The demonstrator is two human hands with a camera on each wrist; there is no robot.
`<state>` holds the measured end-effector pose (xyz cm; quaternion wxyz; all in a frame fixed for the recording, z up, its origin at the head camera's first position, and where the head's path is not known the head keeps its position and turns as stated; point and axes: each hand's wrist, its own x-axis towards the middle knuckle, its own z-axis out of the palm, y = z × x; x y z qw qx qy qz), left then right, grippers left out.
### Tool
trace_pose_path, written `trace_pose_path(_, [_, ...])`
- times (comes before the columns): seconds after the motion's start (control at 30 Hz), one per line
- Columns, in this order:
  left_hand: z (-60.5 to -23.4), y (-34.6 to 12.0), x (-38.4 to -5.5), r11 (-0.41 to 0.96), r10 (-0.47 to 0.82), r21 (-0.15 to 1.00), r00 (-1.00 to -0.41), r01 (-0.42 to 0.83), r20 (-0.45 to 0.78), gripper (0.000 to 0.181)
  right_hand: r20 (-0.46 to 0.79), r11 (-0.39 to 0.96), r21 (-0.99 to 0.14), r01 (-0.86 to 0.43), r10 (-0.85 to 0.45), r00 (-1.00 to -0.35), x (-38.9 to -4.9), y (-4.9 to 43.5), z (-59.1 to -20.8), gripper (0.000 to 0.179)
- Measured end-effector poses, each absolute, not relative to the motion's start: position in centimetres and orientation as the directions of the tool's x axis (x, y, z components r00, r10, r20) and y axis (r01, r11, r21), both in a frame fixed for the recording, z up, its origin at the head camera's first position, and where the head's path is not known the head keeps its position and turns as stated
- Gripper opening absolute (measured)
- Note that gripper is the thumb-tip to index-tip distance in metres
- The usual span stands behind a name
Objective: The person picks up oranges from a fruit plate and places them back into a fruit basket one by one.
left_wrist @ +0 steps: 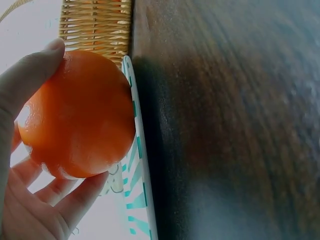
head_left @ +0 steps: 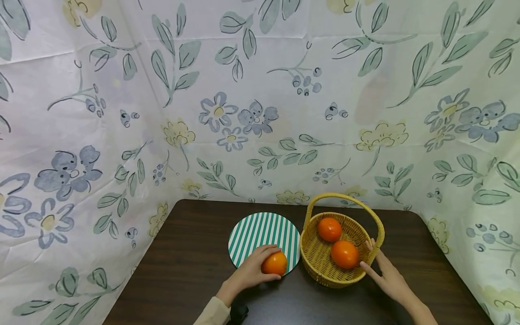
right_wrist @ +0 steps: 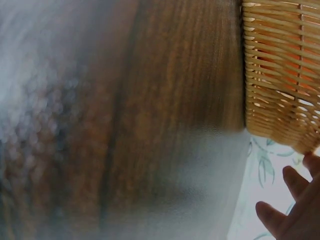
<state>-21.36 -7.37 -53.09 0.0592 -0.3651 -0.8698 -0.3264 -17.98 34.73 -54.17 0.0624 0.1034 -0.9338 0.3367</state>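
My left hand [head_left: 253, 270] curls its thumb and fingers round a smooth, glossy orange fruit that looks like a persimmon [head_left: 275, 263]. In the left wrist view this persimmon [left_wrist: 82, 115] sits at the edge of a round board with green and white stripes [head_left: 260, 234]. To the right stands a yellow wicker basket [head_left: 318, 266] with a tall handle, holding two similar persimmons, one farther back [head_left: 329, 229] and one nearer [head_left: 345, 254]. My right hand [head_left: 387, 276] is at the basket's right side, thumb at the rim. Its visible fingers [right_wrist: 295, 182] are spread and fairly straight, one touching the wicker.
Everything stands on a dark brown wooden table [head_left: 183, 266]. A white floral cloth [head_left: 252, 171] hangs behind and along both sides. Beside the left wrist a small black object [head_left: 239, 313] shows at the bottom edge. The basket's handle [head_left: 349, 197] arches above its rim.
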Motion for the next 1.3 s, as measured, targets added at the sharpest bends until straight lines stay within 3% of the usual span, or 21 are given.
trace_pose_path(1.3, [-50.5,-6.3,-22.4,0.455,0.593,0.555,-0.702,0.697,0.395,0.063,0.190,0.760,-0.607,-0.230,-0.143,-0.971,-18.1,34.8,-54.5,0.071])
